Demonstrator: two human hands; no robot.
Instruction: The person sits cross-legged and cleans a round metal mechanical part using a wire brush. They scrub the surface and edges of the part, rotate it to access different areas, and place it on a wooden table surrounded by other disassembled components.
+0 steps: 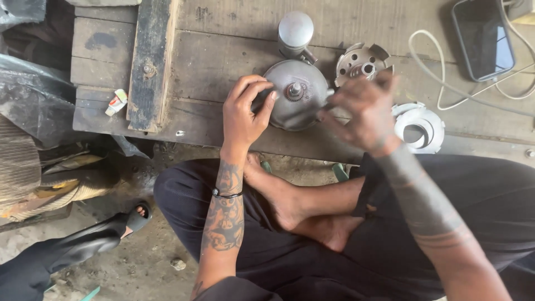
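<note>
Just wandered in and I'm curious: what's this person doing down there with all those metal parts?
A person sits cross-legged at a low wooden bench. The left hand grips the rim of a round grey metal housing with a bolt at its centre. The blurred right hand is at the housing's other side. A slotted metal disc, a white plastic ring and a phone lie nearby.

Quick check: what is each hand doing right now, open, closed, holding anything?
Left hand: fingers curled on the rim of the round metal disc, gripping it.
Right hand: blurred by motion at the disc's right edge; grip cannot be told.
</note>
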